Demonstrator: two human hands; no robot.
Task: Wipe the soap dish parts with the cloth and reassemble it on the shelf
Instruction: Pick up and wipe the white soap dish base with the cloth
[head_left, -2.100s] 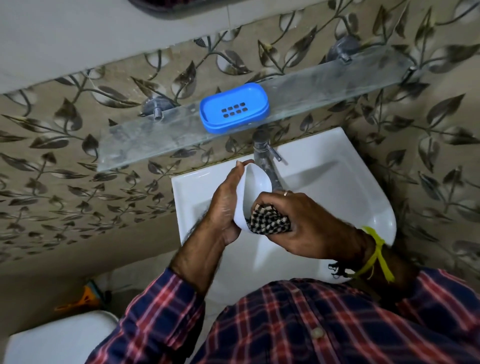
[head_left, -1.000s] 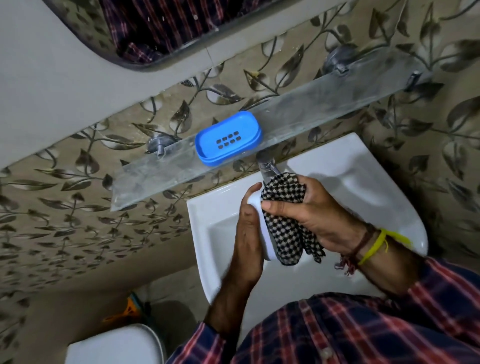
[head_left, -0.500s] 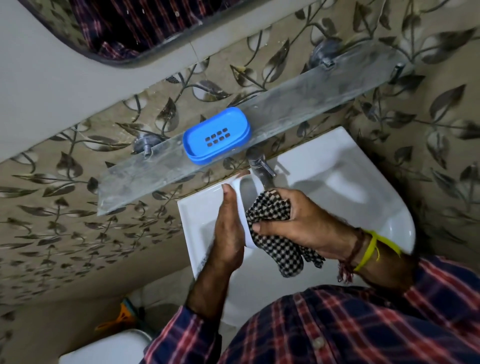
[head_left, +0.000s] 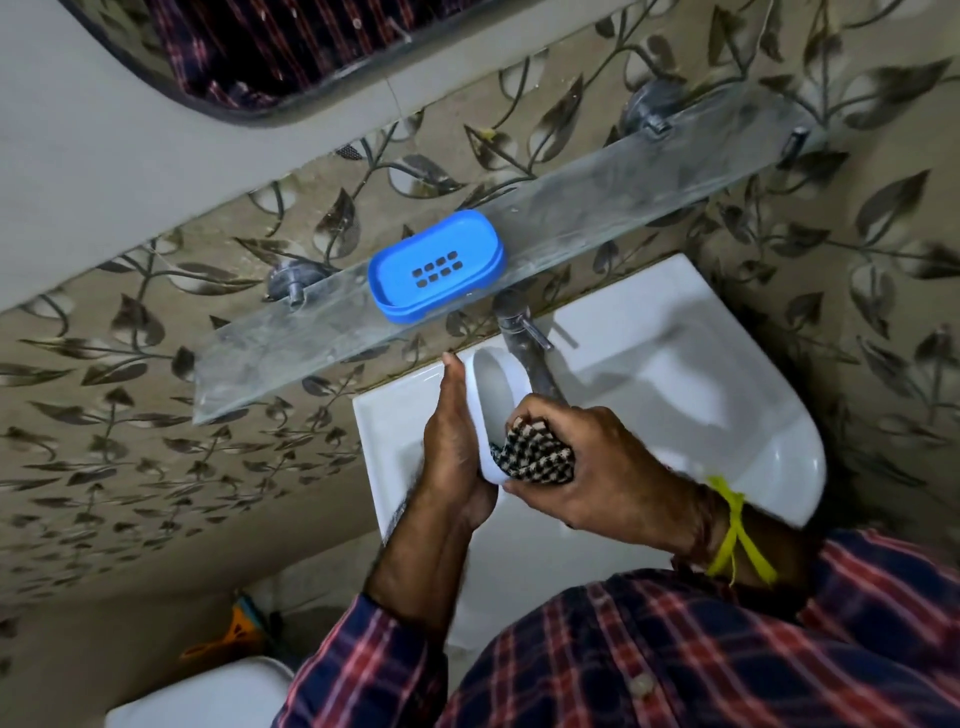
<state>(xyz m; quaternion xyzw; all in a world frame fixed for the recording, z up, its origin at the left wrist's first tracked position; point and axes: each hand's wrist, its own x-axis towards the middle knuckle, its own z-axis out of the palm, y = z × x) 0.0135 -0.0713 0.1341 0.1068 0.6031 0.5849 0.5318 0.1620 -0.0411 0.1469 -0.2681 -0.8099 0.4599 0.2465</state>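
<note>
The left hand (head_left: 452, 441) holds the white tray (head_left: 491, 400) of the soap dish on edge over the basin (head_left: 675, 364), its hollow turned toward the right hand (head_left: 587, 467), evidently to expose the inside for wiping. Left fingers lie flat along its back. Right fingers are clenched on the bunched checked cloth (head_left: 540, 454), pressed into the tray's lower end. The tray appears clean, glossy, unmarked. The blue slotted insert (head_left: 436, 265) rests apart on the glass shelf (head_left: 649, 192); reassembly remains outstanding.

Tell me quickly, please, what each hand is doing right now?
Left hand: closed on the white soap dish part, held on edge over the sink.
Right hand: closed on the checked cloth, pressed into the part's lower end.
</note>
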